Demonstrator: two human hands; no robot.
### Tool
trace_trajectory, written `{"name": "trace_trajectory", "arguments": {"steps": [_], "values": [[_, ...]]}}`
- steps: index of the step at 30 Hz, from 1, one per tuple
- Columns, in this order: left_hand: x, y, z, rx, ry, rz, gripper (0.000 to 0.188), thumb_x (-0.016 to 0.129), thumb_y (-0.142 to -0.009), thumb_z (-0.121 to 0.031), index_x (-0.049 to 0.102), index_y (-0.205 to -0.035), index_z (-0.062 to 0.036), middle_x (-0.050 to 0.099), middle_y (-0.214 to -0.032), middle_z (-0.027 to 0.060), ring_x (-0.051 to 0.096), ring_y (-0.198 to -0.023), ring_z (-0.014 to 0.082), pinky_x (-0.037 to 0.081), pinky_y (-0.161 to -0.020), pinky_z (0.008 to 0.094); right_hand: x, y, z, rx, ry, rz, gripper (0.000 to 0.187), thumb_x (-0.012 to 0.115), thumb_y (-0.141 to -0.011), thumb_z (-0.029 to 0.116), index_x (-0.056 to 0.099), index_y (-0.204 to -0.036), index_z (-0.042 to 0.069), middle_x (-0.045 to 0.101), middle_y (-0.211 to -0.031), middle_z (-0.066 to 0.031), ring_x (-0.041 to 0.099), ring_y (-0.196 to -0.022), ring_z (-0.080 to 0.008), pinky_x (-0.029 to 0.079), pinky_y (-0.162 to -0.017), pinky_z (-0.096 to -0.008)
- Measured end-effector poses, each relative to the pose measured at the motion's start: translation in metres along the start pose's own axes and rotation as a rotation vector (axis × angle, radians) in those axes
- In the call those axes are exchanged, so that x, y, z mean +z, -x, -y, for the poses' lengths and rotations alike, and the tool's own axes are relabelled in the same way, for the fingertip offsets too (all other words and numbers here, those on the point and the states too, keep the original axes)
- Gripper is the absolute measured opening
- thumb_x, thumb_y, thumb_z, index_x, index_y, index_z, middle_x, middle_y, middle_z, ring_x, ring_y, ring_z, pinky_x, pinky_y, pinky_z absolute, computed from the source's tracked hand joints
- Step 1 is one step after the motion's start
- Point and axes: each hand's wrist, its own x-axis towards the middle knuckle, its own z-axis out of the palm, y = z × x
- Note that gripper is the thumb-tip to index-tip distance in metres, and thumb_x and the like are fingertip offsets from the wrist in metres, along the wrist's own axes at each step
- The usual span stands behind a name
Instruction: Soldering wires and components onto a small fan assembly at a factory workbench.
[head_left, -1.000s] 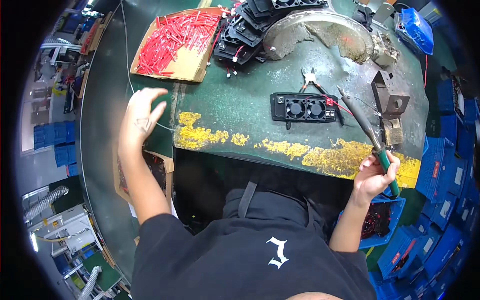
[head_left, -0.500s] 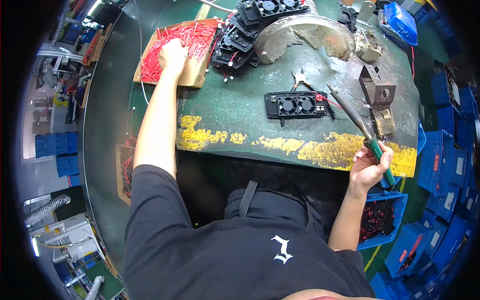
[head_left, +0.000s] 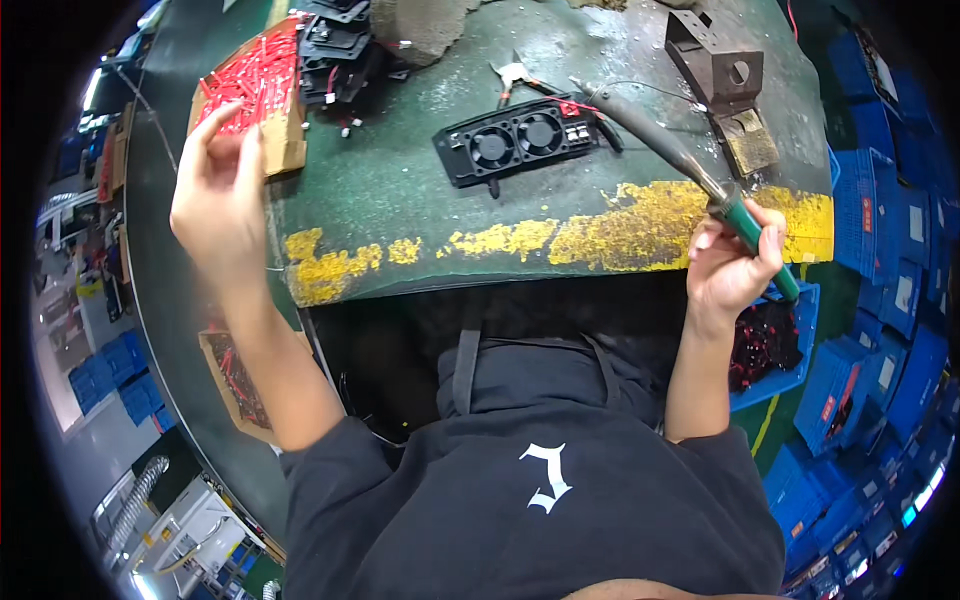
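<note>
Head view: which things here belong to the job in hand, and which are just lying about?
Likely in the job:
soldering iron, in the right hand
fan unit on the bench
red pieces in the cardboard box, by the left hand

Seemingly just lying about:
pliers behind the fan unit
blue crates at right

A white gothic-style character (head_left: 554, 475) stands on the black shirt (head_left: 440, 500).

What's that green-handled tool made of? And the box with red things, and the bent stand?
The tool's handle: probably plastic, smooth green, slightly shiny. Its shaft: likely metal, grey, dull and stained. The box: looks like cardboard, matte tan, plain walls. The stand: perhaps sheet metal, dark brownish, with thin folded sides.
</note>
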Motion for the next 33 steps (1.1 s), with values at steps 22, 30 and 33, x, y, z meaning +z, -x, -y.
{"name": "trace_trajectory", "arguments": {"steps": [22, 30, 33], "values": [[0.132, 0.079, -0.062, 0.127, 0.562, 0.148, 0.022, 0.075, -0.076, 0.006, 0.074, -0.097, 0.0028, 0.071, -0.088, 0.0133, 0.068, -0.081, 0.0219, 0.053, -0.077, 0.0287, -0.009, 0.015, 0.028, -0.252, 0.326, 0.216, 0.031, 0.050, -0.094, 0.030, 0.055, -0.102, 0.000, 0.058, -0.066, -0.0224, 0.055, -0.046, -0.0224, 0.048, -0.042, -0.0302], [0.141, 0.075, -0.059, 0.260, 0.497, 0.100, 0.020, 0.077, -0.075, 0.006, 0.074, -0.094, 0.0025, 0.071, -0.087, 0.0135, 0.068, -0.079, 0.0232, 0.054, -0.075, 0.0297, -0.012, 0.014, 0.027, -0.246, 0.353, 0.289, 0.033, 0.047, -0.094, 0.034, 0.055, -0.104, 0.004, 0.060, -0.073, -0.0251, 0.054, -0.046, -0.0213, 0.045, -0.041, -0.0288], [0.140, 0.072, -0.062, 0.313, 0.465, 0.090, 0.020, 0.077, -0.074, 0.006, 0.074, -0.094, 0.0018, 0.071, -0.086, 0.0127, 0.068, -0.078, 0.0231, 0.054, -0.074, 0.0298, -0.011, 0.016, 0.027, -0.246, 0.355, 0.265, 0.033, 0.047, -0.094, 0.034, 0.055, -0.104, 0.004, 0.060, -0.073, -0.0253, 0.054, -0.046, -0.0213, 0.045, -0.040, -0.0285]]}}
